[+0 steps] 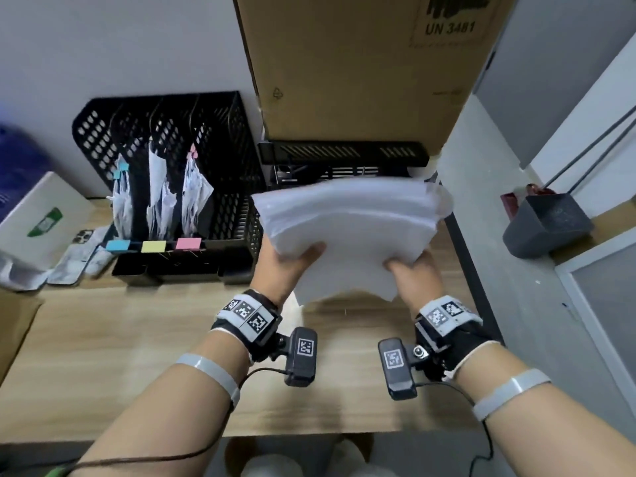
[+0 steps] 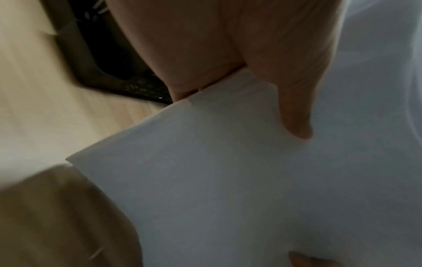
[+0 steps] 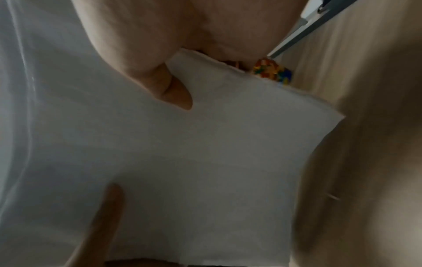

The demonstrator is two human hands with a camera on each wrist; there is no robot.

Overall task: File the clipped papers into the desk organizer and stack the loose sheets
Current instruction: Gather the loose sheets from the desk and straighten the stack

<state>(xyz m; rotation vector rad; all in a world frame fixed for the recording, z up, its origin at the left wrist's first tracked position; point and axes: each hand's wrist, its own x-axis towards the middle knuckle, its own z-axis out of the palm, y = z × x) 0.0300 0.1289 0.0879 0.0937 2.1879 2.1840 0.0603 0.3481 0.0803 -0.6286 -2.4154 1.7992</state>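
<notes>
So your left hand and right hand grip the thick white loose-sheet stack above the wooden desk; three clipped bundles apparently already sit in the black mesh organizer, so only stacking remains.
</notes>
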